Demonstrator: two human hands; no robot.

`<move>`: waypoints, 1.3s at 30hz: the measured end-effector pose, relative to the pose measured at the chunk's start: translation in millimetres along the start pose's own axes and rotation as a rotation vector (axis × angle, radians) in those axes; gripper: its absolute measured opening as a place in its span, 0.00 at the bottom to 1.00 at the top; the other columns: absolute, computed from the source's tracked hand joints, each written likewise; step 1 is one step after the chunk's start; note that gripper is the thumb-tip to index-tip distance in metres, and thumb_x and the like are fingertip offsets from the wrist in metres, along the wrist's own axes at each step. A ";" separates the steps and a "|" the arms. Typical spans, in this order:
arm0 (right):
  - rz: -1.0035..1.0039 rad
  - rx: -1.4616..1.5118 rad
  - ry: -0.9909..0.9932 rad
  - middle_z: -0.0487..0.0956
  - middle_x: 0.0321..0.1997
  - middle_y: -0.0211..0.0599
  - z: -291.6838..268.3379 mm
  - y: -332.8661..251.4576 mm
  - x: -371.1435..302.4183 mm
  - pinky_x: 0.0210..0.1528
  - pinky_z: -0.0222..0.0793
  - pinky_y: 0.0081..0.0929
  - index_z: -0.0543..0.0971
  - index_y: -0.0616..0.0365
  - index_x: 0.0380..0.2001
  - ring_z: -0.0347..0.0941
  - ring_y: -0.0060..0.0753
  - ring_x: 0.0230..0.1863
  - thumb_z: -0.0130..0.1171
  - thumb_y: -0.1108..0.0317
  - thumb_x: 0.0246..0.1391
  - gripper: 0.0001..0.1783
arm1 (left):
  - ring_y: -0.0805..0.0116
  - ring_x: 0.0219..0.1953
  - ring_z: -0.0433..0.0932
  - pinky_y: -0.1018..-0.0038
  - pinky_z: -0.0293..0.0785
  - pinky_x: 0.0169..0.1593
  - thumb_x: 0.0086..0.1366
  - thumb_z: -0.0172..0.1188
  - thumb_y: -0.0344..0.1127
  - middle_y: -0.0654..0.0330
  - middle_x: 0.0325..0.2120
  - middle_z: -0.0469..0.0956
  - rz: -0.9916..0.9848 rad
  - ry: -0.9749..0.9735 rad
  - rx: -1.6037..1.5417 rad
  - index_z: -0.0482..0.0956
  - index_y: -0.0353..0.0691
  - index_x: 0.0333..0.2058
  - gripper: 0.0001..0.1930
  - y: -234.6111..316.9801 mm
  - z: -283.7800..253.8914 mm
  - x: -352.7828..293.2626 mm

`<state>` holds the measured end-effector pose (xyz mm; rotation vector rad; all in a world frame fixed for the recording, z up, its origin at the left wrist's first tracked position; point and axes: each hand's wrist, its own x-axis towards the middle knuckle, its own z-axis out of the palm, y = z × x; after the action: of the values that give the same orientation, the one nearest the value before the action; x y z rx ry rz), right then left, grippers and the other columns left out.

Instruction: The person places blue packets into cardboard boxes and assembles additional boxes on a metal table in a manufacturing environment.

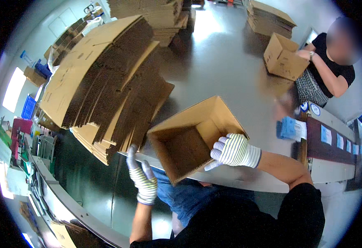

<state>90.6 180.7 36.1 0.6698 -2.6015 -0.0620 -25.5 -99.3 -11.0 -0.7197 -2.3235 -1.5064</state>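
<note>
An open-topped cardboard box [181,151] stands tilted at the near edge of the metal table, its inside showing bare walls and floor. My right hand [234,151], in a striped white knit glove, grips the box's right-hand near rim with the fingers hooked over into it. My left hand [142,178], gloved alike with greyish fingertips, is raised left of the box with fingers and thumb apart, holding nothing. Close beyond its fingertips leans a tall stack of flattened cardboard boxes [106,82].
The grey metal table [214,53] stretches away in front. More flat cardboard stacks [267,20] stand at the far side. At right, a co-worker handles another open box [286,58]. Blue-and-white packets [292,129] lie beside a conveyor belt [331,144] carrying similar packets.
</note>
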 end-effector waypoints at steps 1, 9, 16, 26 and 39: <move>0.007 0.015 0.001 0.69 0.16 0.28 2.1 0.6 -1.9 0.20 0.65 0.28 0.71 0.49 0.15 0.69 0.29 0.19 0.52 0.34 0.45 0.28 | 0.51 0.59 0.65 0.57 0.55 0.63 0.69 0.42 0.42 0.48 0.55 0.67 0.307 -0.108 0.178 0.66 0.36 0.56 0.22 19.8 -11.0 21.0; 0.189 0.839 0.354 0.76 0.34 0.33 -68.7 -18.3 49.7 0.38 0.69 0.36 0.76 0.51 0.29 0.71 0.36 0.37 0.64 0.42 0.43 0.23 | 0.61 0.29 0.67 0.59 0.66 0.45 0.49 0.53 0.52 0.61 0.23 0.66 0.757 -0.494 0.417 0.71 0.45 0.28 0.16 49.2 25.8 23.3; -0.142 1.644 0.510 0.75 0.36 0.36 -98.8 -67.3 42.8 0.39 0.70 0.38 0.76 0.52 0.32 0.71 0.38 0.37 0.63 0.46 0.45 0.21 | 0.61 0.30 0.66 0.58 0.64 0.45 0.58 0.46 0.50 0.61 0.24 0.65 0.783 -0.419 0.420 0.71 0.46 0.29 0.14 60.7 40.3 18.3; -0.177 1.651 0.546 0.75 0.37 0.37 -99.5 -72.0 50.9 0.40 0.70 0.39 0.76 0.53 0.34 0.71 0.40 0.38 0.63 0.47 0.45 0.22 | 0.61 0.30 0.67 0.57 0.65 0.45 0.59 0.48 0.52 0.61 0.24 0.67 0.745 -0.431 0.419 0.72 0.46 0.29 0.15 60.9 36.3 14.9; -0.163 1.579 0.536 0.75 0.38 0.39 -109.4 -77.2 50.4 0.42 0.70 0.41 0.75 0.54 0.38 0.71 0.42 0.40 0.63 0.47 0.45 0.24 | 0.59 0.30 0.68 0.56 0.65 0.45 0.57 0.50 0.55 0.59 0.24 0.68 0.738 -0.414 0.415 0.72 0.45 0.29 0.18 60.6 39.4 11.2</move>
<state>133.5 96.4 143.4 1.0990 -1.6069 1.9165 -0.4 -40.6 24.6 -1.6328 -2.1250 -0.5719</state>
